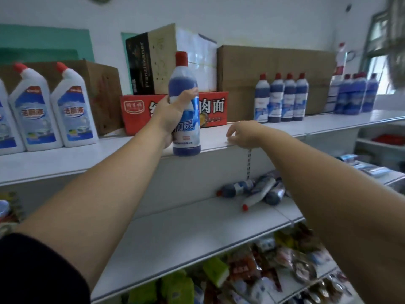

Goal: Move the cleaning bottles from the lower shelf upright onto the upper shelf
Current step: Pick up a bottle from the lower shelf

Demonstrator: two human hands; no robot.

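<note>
My left hand (169,116) grips a blue cleaning bottle with a red cap (185,84), held upright at the front edge of the upper shelf (65,160). My right hand (242,133) holds nothing, and its loosely curled fingers touch the shelf's front edge just right of the bottle. Several more blue bottles (254,190) lie on their sides on the lower shelf (186,233), near its back right. A row of blue bottles (281,98) stands upright further right on the upper shelf.
White angled-neck bottles (52,106) stand at the upper shelf's left. A red carton (210,108) and cardboard boxes (276,69) fill its back. More blue bottles (355,93) stand at the far right. Packets of goods (241,273) crowd the shelves below.
</note>
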